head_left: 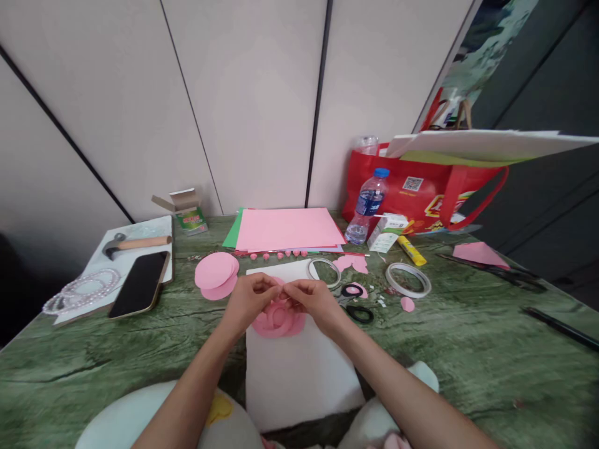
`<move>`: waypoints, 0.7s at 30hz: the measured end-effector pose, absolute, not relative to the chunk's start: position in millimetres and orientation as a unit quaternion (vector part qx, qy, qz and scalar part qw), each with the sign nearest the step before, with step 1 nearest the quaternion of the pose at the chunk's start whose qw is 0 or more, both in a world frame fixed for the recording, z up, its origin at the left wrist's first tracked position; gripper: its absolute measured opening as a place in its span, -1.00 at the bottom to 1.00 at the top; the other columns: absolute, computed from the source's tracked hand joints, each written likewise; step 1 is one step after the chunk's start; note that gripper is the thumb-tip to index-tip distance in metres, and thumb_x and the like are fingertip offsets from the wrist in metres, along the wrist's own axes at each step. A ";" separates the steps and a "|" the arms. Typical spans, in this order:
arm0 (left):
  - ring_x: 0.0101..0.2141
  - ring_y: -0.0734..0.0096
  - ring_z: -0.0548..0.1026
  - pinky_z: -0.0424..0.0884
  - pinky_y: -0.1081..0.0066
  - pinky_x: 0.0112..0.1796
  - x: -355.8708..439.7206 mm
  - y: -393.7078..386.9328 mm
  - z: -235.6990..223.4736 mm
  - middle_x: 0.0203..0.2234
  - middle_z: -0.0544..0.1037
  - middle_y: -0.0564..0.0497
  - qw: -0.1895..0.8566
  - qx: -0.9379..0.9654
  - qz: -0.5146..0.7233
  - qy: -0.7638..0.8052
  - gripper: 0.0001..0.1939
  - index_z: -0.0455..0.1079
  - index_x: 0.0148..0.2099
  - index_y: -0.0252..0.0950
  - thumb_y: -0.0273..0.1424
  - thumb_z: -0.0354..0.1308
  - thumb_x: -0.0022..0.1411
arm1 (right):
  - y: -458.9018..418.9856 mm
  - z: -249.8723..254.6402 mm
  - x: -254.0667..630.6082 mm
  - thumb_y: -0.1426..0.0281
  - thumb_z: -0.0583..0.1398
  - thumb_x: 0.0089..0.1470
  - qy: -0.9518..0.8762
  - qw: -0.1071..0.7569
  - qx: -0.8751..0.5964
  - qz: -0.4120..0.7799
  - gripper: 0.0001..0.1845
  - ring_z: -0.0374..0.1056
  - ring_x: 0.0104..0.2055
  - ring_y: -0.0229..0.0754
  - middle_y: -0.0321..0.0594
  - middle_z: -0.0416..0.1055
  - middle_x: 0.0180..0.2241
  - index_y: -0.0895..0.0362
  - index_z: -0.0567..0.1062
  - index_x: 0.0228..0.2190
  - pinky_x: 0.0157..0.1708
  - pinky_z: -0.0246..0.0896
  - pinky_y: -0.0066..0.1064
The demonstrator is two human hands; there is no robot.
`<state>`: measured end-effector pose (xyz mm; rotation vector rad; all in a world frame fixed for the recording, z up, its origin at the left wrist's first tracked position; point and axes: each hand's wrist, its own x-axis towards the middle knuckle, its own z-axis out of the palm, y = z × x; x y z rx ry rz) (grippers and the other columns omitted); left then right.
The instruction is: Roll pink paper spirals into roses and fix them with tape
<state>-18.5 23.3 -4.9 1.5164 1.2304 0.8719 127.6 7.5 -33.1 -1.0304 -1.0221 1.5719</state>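
Note:
Both hands meet over a pink paper flower shape (279, 323), made of curled and overlapping pieces, which lies on a white board (299, 380). My left hand (253, 298) is closed in a pinch, thumb against fingertips. Opposite it, my right hand (312, 300) pinches too, its fingertips almost touching the left ones. Whatever small piece sits between the fingertips is too hidden to name; some pink shows there. Black-handled scissors (358, 313) lie just right of my right hand. A stack of pink paper circles (216, 274) rests left of my left hand.
Behind are pink paper sheets (290, 229) and a row of small pink pieces (281, 255). Tape rolls (409, 280), a glue stick (412, 250), a water bottle (367, 209) and a red bag (402, 181) stand right. Leftward lie a phone (140, 285), hammer (140, 243) and beads (82, 292).

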 end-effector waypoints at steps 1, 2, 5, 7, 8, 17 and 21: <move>-0.67 0.59 0.35 0.20 0.61 -0.68 -18.0 23.4 -4.5 -0.67 0.44 0.05 0.473 0.622 0.369 0.503 -0.86 0.35 -0.49 -0.38 -0.38 0.17 -0.07 | 7.6 -33.7 127.7 0.16 0.26 -0.25 -0.411 0.481 -0.414 0.654 -0.66 0.31 -0.54 -0.34 -0.22 0.46 -0.52 0.21 0.51 -0.53 -0.52 0.22 -0.50; -0.63 0.57 0.37 0.24 0.61 -0.63 -17.4 23.5 -4.3 -0.65 0.45 0.04 0.469 0.620 0.380 0.500 -0.86 0.35 -0.51 -0.38 -0.39 0.17 -0.08 | 7.9 -34.2 127.8 0.16 0.26 -0.25 -0.402 0.482 -0.406 0.664 -0.65 0.32 -0.54 -0.34 -0.20 0.47 -0.49 0.22 0.51 -0.51 -0.51 0.23 -0.50; -0.58 0.54 0.39 0.28 0.58 -0.57 -16.6 24.1 -4.3 -0.62 0.46 0.04 0.465 0.611 0.402 0.499 -0.83 0.34 -0.53 -0.37 -0.36 0.20 -0.11 | 9.0 -34.6 128.6 0.17 0.25 -0.22 -0.377 0.482 -0.380 0.694 -0.65 0.36 -0.52 -0.32 -0.15 0.49 -0.43 0.22 0.52 -0.46 -0.47 0.27 -0.48; -0.59 0.54 0.37 0.24 0.59 -0.60 -16.8 24.7 -4.3 -0.64 0.44 0.05 0.455 0.607 0.409 0.508 -0.82 0.34 -0.53 -0.37 -0.33 0.20 -0.12 | 9.6 -33.8 129.6 0.19 0.26 -0.21 -0.366 0.477 -0.357 0.715 -0.65 0.39 -0.48 -0.29 -0.13 0.49 -0.39 0.21 0.52 -0.42 -0.43 0.29 -0.45; -0.61 0.54 0.36 0.22 0.59 -0.62 -17.0 24.9 -4.1 -0.66 0.43 0.06 0.450 0.604 0.412 0.513 -0.81 0.34 -0.53 -0.36 -0.33 0.21 -0.12 | 9.7 -33.3 130.2 0.20 0.27 -0.22 -0.364 0.475 -0.345 0.723 -0.65 0.41 -0.46 -0.27 -0.13 0.49 -0.39 0.20 0.52 -0.40 -0.41 0.29 -0.43; -0.65 0.62 0.27 0.14 0.61 -0.66 -15.7 23.3 -1.7 -0.66 0.38 0.10 0.478 0.594 0.408 0.502 -0.80 0.32 -0.53 -0.36 -0.32 0.21 -0.13 | 9.3 -35.4 132.5 0.29 0.32 -0.29 -0.360 0.481 -0.345 0.722 -0.68 0.40 -0.45 -0.28 -0.17 0.50 -0.45 0.20 0.54 -0.42 -0.36 0.30 -0.43; -0.65 0.63 0.25 0.12 0.62 -0.68 -15.2 22.6 -2.3 -0.66 0.36 0.10 0.470 0.604 0.401 0.503 -0.80 0.32 -0.54 -0.37 -0.33 0.21 -0.13 | 9.8 -36.5 131.7 0.31 0.34 -0.31 -0.363 0.480 -0.360 0.712 -0.70 0.38 -0.49 -0.31 -0.21 0.49 -0.53 0.20 0.54 -0.44 -0.40 0.29 -0.46</move>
